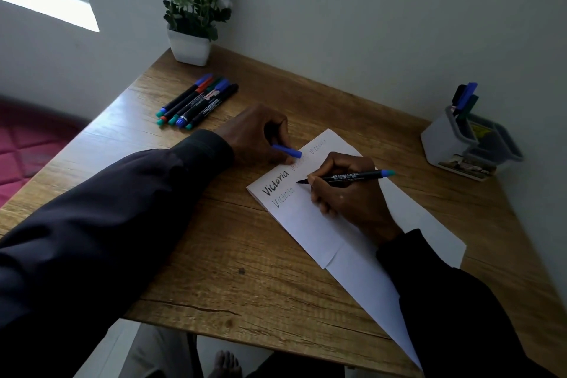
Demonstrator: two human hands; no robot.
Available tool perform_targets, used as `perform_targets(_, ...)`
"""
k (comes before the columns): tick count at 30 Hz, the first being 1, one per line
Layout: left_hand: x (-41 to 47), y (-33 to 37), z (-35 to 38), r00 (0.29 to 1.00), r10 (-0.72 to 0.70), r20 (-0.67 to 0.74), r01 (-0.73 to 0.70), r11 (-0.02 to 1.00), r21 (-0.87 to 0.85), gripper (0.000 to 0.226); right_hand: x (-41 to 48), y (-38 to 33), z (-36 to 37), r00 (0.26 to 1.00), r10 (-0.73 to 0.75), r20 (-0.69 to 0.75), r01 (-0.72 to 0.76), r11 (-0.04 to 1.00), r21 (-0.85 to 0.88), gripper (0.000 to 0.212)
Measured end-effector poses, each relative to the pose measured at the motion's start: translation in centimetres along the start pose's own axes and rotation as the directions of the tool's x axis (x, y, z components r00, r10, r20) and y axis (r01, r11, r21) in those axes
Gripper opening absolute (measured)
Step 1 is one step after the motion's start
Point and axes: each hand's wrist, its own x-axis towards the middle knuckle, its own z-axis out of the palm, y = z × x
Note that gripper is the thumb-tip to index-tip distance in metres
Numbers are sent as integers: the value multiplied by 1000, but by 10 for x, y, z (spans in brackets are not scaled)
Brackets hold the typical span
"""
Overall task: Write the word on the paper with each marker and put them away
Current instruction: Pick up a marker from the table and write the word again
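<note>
Dark-sleeved, the right hand point(346, 196) pinched the slim black plastic marker point(349, 177), seemingly light and stiff, low near its tip, while the left hand point(254, 132) held a small blue cap point(287, 151).

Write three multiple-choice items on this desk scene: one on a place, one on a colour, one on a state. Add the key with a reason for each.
1. Where on the brown wooden table does the white square plant pot stand?
A. near right corner
B. far left corner
C. centre

2. What colour is the plastic cap in the grip of the left hand?
A. red
B. yellow
C. blue

3. What state is the black marker pen held by the right hand in?
A. uncapped, tip at the white paper sheet
B. capped
C. lying loose on the table

Key:
1 B, the pot sits at the far left, where the walls meet.
2 C, a blue cap sticks out from the fingers.
3 A, its bare dark tip is at the paper.
</note>
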Motion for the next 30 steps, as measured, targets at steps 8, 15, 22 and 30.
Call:
perform_targets(8,1,-2,1,1000,-7,2,7,1000,-5,18,0,-3,0,999,38,-20,-38,999,-12,19)
perform_targets(15,-1,-1,1,1000,-5,-3,5,1000,-1,19,0,-2,1,999,13,-32,-13,1000,18,11)
perform_targets(22,0,-1,0,1000,-13,-7,13,1000,-3,20,0,2,0,999,7,-49,-5,999,42,12)
perform_targets(30,0,-1,-1,1000,-6,2,6,1000,-3,20,3,5,-1,998,48,-46,-47,999,12,16)
